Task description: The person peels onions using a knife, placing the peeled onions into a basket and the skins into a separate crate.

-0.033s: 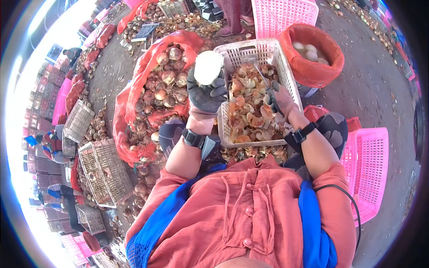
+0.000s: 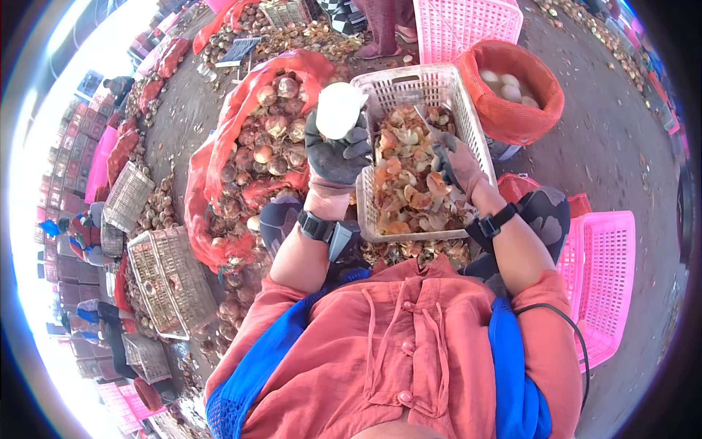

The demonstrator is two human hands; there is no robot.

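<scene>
A peeled white onion (image 2: 339,110) is held up in my gloved left hand (image 2: 338,155), fingers curled round its lower side, above the left edge of a whitish plastic crate (image 2: 364,212). My gloved right hand (image 2: 458,162) grips a knife (image 2: 424,120) over the crate's right half. Its thin blade points up and to the left, apart from the onion; the fingers hide its handle. Loose brown onion skins (image 2: 409,172) fill much of the crate. Left of the crate, an open red mesh sack (image 2: 201,172) holds many unpeeled onions (image 2: 276,126).
Beyond the crate at right stands a red mesh-lined bucket (image 2: 537,124) with several peeled onions in liquid. Pink crates stand at the far side (image 2: 468,29) and near right (image 2: 610,285). A worn basket (image 2: 172,282) lies at left. Another person's legs (image 2: 382,29) show at the top.
My right hand and the knife have shifted very slightly to the left. The left hand holds the onion in nearly the same place.
</scene>
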